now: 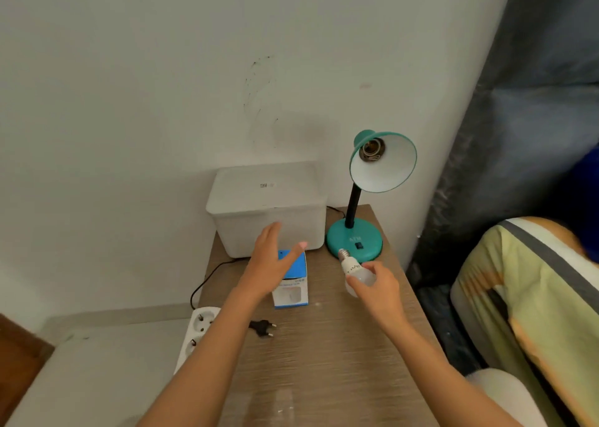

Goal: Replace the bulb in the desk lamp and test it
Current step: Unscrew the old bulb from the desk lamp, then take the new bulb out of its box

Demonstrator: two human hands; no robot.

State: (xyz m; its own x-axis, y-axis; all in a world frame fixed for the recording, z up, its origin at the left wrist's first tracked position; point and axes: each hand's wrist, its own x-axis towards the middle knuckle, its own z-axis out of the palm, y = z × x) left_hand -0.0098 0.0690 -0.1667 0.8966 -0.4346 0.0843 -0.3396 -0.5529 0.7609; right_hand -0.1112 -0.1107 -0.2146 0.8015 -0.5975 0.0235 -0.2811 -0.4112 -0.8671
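Note:
A teal desk lamp stands at the back right of a wooden table. Its shade tilts toward me, and the socket inside holds no bulb. My right hand grips a white bulb, screw base pointing up toward the lamp's base. My left hand hovers open, fingers spread, over a blue and white bulb box. The lamp's black plug lies loose on the table.
A white plastic bin sits against the wall, left of the lamp. A white power strip hangs off the table's left edge. A black cord runs behind the table. A bed with a striped cover is on the right.

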